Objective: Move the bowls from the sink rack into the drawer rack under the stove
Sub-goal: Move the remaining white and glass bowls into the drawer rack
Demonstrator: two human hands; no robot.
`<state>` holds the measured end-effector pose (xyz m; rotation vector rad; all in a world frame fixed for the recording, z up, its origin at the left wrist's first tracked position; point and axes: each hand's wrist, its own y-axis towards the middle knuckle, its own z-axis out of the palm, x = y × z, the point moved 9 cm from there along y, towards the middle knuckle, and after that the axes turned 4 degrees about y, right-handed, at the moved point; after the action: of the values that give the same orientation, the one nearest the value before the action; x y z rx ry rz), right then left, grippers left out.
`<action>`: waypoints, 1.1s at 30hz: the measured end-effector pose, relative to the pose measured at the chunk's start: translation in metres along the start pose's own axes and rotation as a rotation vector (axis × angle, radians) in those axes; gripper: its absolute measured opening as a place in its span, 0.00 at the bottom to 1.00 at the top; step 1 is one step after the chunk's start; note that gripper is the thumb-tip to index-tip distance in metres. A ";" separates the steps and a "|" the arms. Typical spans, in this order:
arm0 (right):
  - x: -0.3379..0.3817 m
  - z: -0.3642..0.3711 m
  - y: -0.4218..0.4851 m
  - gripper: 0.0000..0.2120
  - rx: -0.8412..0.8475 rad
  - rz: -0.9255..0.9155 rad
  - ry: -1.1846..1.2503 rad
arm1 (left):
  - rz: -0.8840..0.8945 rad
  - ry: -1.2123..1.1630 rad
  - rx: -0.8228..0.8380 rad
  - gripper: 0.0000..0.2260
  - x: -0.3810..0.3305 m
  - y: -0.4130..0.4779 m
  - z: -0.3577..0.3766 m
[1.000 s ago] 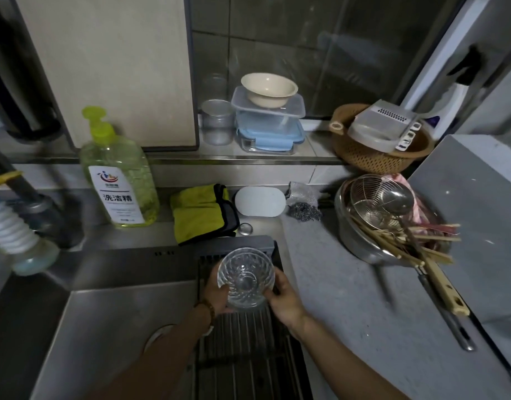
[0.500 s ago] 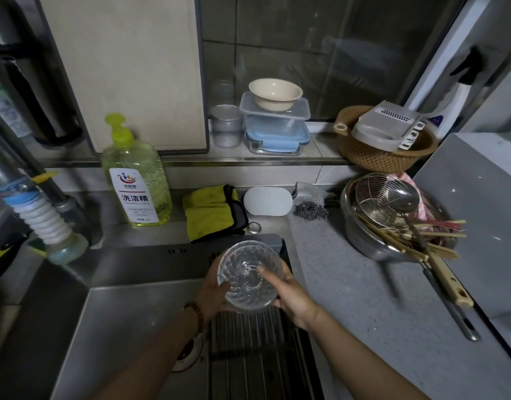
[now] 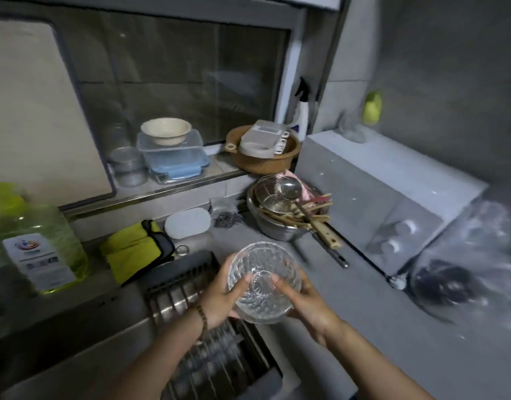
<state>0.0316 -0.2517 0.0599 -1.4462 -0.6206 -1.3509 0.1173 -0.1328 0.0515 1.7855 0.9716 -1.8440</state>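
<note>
A clear patterned glass bowl (image 3: pixel 263 267) is held up above the right end of the sink rack (image 3: pixel 190 287), its opening facing me. My left hand (image 3: pixel 219 295) grips its left side and my right hand (image 3: pixel 303 301) grips its right side, with fingers of both reaching inside. The slatted metal rack spans the sink below my wrists. The stove (image 3: pixel 462 272) with a black burner shows blurred at the right. No drawer rack is in view.
A steel basin (image 3: pixel 277 226) of utensils, a strainer and a ladle sits just beyond the bowl. A yellow cloth (image 3: pixel 133 249), a white soap dish (image 3: pixel 188 223) and a dish-soap bottle (image 3: pixel 37 241) stand left. On the ledge are containers with a cream bowl (image 3: pixel 166 129) and a brown basket (image 3: pixel 263 160).
The bowl has risen off the rack and shifted right toward the counter in both hands. My view has swung right, bringing the stove into sight.
</note>
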 end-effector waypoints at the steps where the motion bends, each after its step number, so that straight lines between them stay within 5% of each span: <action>1: 0.003 -0.016 -0.016 0.28 -0.058 -0.011 0.030 | 0.006 0.013 0.059 0.16 -0.006 0.000 0.019; 12: -0.025 -0.196 -0.266 0.24 -0.707 -0.102 0.206 | 0.150 0.146 0.689 0.18 -0.040 -0.079 0.300; 22: -0.117 -0.314 -0.558 0.20 -1.149 -0.191 0.304 | 0.247 0.268 1.139 0.20 -0.004 -0.277 0.564; 33: -0.228 -0.410 -0.790 0.18 -1.265 -0.136 0.419 | 0.113 0.259 1.289 0.19 0.073 -0.464 0.760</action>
<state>-0.8864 -0.2851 0.0407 -1.9469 0.5676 -2.2355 -0.7508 -0.3419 0.0344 2.6730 -0.4827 -2.3815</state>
